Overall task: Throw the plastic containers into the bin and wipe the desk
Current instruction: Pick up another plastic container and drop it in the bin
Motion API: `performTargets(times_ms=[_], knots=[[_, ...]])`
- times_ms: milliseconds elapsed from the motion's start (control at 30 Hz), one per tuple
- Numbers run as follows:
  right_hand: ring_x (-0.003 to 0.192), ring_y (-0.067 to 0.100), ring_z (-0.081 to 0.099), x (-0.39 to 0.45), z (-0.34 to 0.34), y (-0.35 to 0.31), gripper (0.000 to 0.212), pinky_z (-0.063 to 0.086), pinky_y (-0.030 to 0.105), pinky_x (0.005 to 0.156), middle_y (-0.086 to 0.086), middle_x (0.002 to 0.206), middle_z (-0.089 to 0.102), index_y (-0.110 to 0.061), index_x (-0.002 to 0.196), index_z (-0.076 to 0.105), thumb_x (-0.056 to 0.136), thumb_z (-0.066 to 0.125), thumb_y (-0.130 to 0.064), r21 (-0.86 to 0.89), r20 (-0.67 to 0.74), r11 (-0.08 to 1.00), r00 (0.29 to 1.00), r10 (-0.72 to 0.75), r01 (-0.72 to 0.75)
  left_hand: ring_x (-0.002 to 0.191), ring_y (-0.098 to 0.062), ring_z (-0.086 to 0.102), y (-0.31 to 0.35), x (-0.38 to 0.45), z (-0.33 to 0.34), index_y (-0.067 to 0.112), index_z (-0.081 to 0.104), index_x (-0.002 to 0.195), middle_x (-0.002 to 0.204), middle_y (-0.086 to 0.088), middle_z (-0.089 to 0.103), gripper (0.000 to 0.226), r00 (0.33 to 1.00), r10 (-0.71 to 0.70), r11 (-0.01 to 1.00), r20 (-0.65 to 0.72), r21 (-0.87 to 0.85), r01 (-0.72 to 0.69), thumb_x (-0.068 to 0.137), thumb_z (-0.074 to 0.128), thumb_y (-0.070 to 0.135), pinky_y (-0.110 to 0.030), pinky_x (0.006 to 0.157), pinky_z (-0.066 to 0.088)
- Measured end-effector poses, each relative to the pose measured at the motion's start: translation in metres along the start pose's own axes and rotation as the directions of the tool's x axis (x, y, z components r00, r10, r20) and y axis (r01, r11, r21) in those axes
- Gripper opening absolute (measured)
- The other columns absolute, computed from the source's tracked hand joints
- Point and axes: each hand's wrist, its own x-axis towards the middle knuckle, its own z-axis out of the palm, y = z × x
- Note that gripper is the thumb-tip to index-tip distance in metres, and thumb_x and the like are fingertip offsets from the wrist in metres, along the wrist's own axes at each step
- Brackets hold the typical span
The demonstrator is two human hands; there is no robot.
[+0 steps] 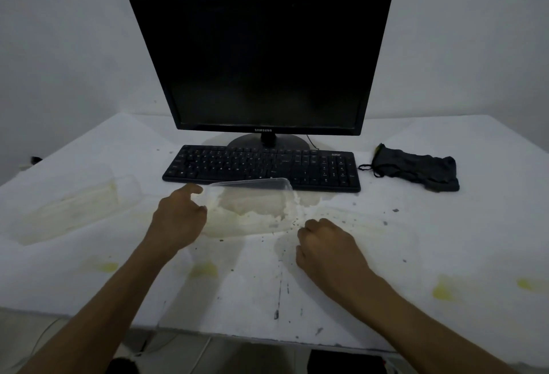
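A clear plastic container [255,207] smeared with white residue sits on the white desk [445,248] just in front of the keyboard. My left hand [178,219] grips its left rim, thumb over the edge. My right hand [329,248] rests on the desk beside the container's front right corner, fingers curled in, with nothing visibly in them. A second clear container [89,204] with yellowish residue lies on the left of the desk. A faint flat clear plastic piece [365,219] lies right of my right hand. No bin is in view.
A black monitor [264,58] and black keyboard [261,167] stand at the back centre. A dark cloth [416,168] lies to the right of the keyboard. Yellow stains [205,269], wet patches and dark specks mark the desk. The front edge is close to me.
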Motion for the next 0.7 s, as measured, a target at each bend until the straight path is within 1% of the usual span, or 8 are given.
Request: performTargets(times_ms=[100, 200, 300, 400, 533, 567, 633, 700], knots=[[0.047, 0.015, 0.050, 0.003, 0.000, 0.003, 0.028, 0.028, 0.022, 0.038, 0.001, 0.053, 0.054, -0.012, 0.051, 0.054, 0.054, 0.081, -0.007, 0.022, 0.021, 1.000, 1.000, -0.022, 0.021, 0.078, -0.025, 0.065, 0.002, 0.002, 0.001, 0.025, 0.051, 0.123, 0.105, -0.007, 0.063, 0.043, 1.000, -0.009, 0.999, 0.005, -0.053, 0.009, 0.084, 0.051, 0.008, -0.037, 0.070, 0.055], [0.068, 0.022, 0.056, 0.004, -0.003, 0.005, 0.010, 0.032, 0.027, 0.051, 0.009, 0.075, 0.059, -0.005, 0.071, 0.060, 0.076, 0.063, 0.003, 0.030, 0.055, 0.996, 0.995, -0.082, 0.080, 0.076, -0.023, 0.064, 0.004, -0.002, 0.003, 0.025, 0.052, 0.121, 0.095, -0.005, 0.063, 0.041, 0.999, -0.005, 0.994, 0.032, -0.105, 0.009, 0.084, 0.050, 0.008, -0.032, 0.064, 0.053], [0.082, 0.026, 0.053, 0.001, -0.010, -0.002, 0.018, 0.033, 0.028, 0.059, 0.013, 0.091, 0.056, -0.003, 0.086, 0.059, 0.079, 0.051, 0.012, 0.016, 0.145, 0.990, 0.979, -0.141, 0.140, 0.082, -0.024, 0.063, 0.006, -0.006, 0.003, 0.022, 0.053, 0.122, 0.098, -0.009, 0.063, 0.041, 0.997, 0.025, 0.990, 0.068, -0.142, -0.015, 0.083, 0.051, 0.009, -0.029, 0.067, 0.049], [0.082, 0.025, 0.052, 0.001, -0.011, -0.007, 0.019, 0.035, 0.028, 0.058, 0.012, 0.095, 0.054, -0.003, 0.087, 0.060, 0.076, 0.054, 0.012, -0.047, 0.184, 0.988, 0.974, -0.135, 0.146, 0.086, -0.026, 0.063, 0.009, -0.008, 0.005, 0.022, 0.052, 0.122, 0.103, -0.008, 0.062, 0.041, 0.995, 0.022, 0.983, 0.102, -0.184, -0.003, 0.083, 0.052, 0.011, -0.029, 0.064, 0.049], [0.057, 0.023, 0.053, -0.001, -0.025, -0.013, 0.021, 0.030, 0.026, 0.045, 0.009, 0.071, 0.058, -0.006, 0.055, 0.056, 0.048, 0.074, 0.003, -0.212, 0.069, 0.974, 0.996, -0.060, 0.073, 0.081, -0.027, 0.064, 0.004, -0.012, 0.007, 0.019, 0.051, 0.123, 0.100, -0.009, 0.061, 0.042, 0.993, 0.026, 0.973, 0.117, -0.229, 0.001, 0.083, 0.052, 0.007, -0.030, 0.060, 0.050], [0.056, 0.024, 0.053, -0.002, -0.030, -0.014, 0.022, 0.031, 0.028, 0.045, 0.009, 0.068, 0.058, -0.006, 0.054, 0.056, 0.046, 0.075, 0.000, -0.224, 0.010, 0.974, 1.000, -0.029, 0.030, 0.081, -0.027, 0.064, 0.003, -0.012, 0.006, 0.019, 0.050, 0.124, 0.099, -0.009, 0.061, 0.042, 0.994, 0.027, 0.971, 0.107, -0.237, -0.001, 0.083, 0.052, 0.006, -0.031, 0.061, 0.051], [0.066, 0.027, 0.056, -0.003, -0.034, -0.014, 0.018, 0.039, 0.033, 0.053, 0.009, 0.077, 0.058, -0.005, 0.073, 0.060, 0.058, 0.070, -0.003, -0.212, -0.067, 0.976, 0.997, 0.023, -0.037, 0.081, -0.028, 0.064, 0.003, -0.009, 0.005, 0.017, 0.049, 0.125, 0.098, -0.012, 0.062, 0.043, 0.996, 0.025, 0.969, 0.088, -0.248, -0.002, 0.084, 0.052, 0.005, -0.034, 0.066, 0.052], [0.064, 0.027, 0.055, -0.004, -0.043, -0.011, 0.021, 0.036, 0.033, 0.053, 0.008, 0.075, 0.058, -0.005, 0.080, 0.060, 0.060, 0.066, 0.002, -0.183, -0.191, 0.974, 0.976, 0.101, -0.136, 0.076, -0.028, 0.064, 0.005, -0.007, 0.005, 0.015, 0.048, 0.126, 0.095, -0.016, 0.063, 0.044, 0.996, 0.015, 0.967, 0.090, -0.255, 0.009, 0.084, 0.052, 0.003, -0.038, 0.068, 0.053]])
